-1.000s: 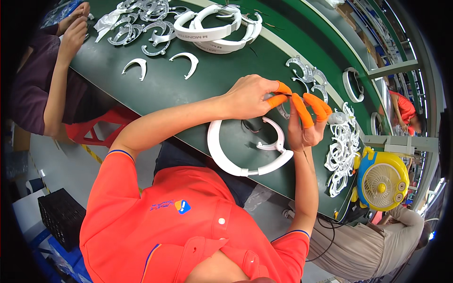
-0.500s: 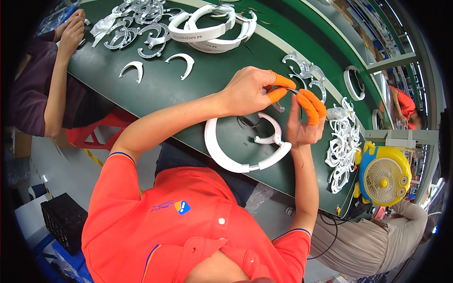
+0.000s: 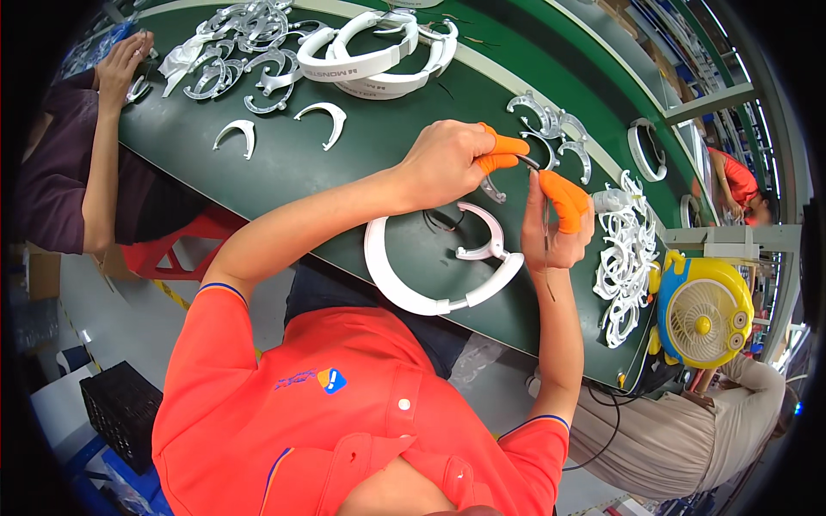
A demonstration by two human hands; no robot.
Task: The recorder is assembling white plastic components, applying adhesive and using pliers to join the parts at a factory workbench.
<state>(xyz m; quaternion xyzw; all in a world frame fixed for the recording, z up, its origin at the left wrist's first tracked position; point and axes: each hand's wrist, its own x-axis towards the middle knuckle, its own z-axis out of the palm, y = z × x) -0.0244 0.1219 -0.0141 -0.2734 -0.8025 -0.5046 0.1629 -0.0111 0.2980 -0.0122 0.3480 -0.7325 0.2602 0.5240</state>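
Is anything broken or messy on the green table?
Nothing looks broken. The white headband lies flat on the table, loose wires poking from it. White parts sit in untidy piles, but nothing has spilled off.

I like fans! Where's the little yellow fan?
In the head view, the yellow fan stands at the green table's right end, beside a heap of white plastic parts.
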